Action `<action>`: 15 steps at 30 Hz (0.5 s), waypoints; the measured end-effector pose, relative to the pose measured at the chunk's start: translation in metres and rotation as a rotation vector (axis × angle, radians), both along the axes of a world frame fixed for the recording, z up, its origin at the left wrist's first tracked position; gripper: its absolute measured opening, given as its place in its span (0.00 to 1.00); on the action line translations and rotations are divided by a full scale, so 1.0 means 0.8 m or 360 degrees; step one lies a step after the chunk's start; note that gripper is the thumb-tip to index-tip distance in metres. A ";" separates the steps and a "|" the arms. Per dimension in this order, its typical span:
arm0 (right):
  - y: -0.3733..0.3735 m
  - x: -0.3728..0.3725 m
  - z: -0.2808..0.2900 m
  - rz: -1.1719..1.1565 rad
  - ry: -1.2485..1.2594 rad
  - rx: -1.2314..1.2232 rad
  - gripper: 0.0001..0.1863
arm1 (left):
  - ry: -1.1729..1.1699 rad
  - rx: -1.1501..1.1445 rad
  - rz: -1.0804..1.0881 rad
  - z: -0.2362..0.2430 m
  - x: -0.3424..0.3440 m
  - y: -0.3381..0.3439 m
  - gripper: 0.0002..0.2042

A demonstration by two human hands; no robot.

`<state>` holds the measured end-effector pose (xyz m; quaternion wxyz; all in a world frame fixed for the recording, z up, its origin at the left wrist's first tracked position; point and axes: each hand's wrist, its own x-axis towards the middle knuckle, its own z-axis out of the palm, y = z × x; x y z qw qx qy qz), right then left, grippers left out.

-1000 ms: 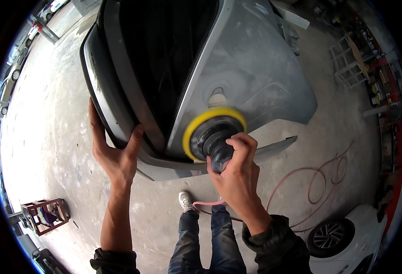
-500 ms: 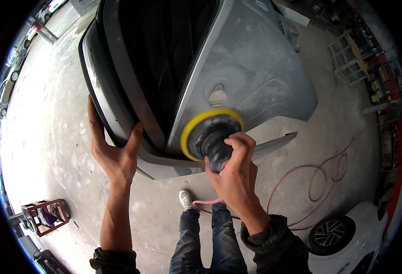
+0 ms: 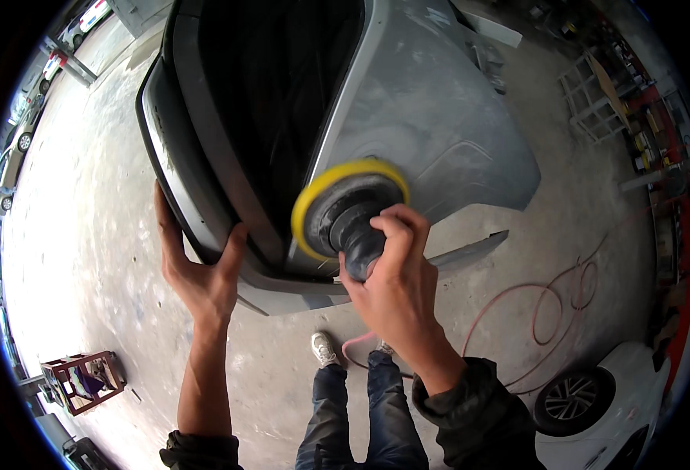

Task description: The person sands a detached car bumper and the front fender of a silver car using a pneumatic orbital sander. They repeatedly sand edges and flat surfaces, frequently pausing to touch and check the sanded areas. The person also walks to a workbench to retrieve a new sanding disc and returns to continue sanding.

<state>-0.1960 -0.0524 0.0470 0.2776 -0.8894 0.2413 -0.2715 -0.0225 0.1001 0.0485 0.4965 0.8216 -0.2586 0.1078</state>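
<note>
My right hand [image 3: 400, 286] is closed around the black body of an air sander [image 3: 354, 231], whose round pad has a yellow edge. The pad lies over the grey painted panel of a car bumper [image 3: 439, 117], close to the rim of its large dark opening. Dull, pale scuffed patches show on the panel. My left hand [image 3: 204, 286] grips the bumper's left edge, thumb on the near side and fingers along the outer rim. The pad hides the panel beneath it, so I cannot tell how flat it sits.
A pinkish air hose [image 3: 509, 290] loops across the concrete floor at the right, with part near my feet. A white car [image 3: 611, 423] with a dark wheel is at lower right. A reddish-brown frame cart [image 3: 86, 384] stands at lower left. Shelving [image 3: 650, 133] lines the right.
The sander and my right hand have shifted slightly up and to the left, and the pad now covers the panel's round hole. My left hand keeps its grip on the edge.
</note>
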 end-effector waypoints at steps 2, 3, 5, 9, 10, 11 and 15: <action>-0.010 -0.004 -0.002 -0.0055 -0.0041 0.0078 0.38 | 0.0000 -0.0007 -0.0005 -0.001 -0.002 0.001 0.49; -0.013 -0.001 -0.004 -0.0081 -0.0079 0.0059 0.37 | -0.0022 0.0000 0.0012 0.003 0.001 0.009 0.49; -0.025 -0.018 -0.014 -0.0169 -0.0064 -0.0081 0.36 | -0.0031 -0.0009 0.0000 -0.003 0.002 0.005 0.49; -0.016 -0.006 -0.004 -0.0007 -0.0068 -0.0043 0.41 | -0.0027 0.0012 0.0011 -0.002 -0.002 0.000 0.49; -0.014 0.003 0.005 0.0001 -0.0034 -0.0024 0.43 | -0.0017 0.0010 0.0007 0.000 -0.003 0.000 0.49; -0.016 0.010 0.020 -0.0035 -0.0003 -0.0008 0.42 | 0.0002 0.0015 0.0000 0.000 -0.003 -0.001 0.49; -0.040 0.010 0.018 -0.0247 -0.0136 0.0078 0.35 | 0.0014 0.0019 0.0019 0.002 -0.001 0.005 0.49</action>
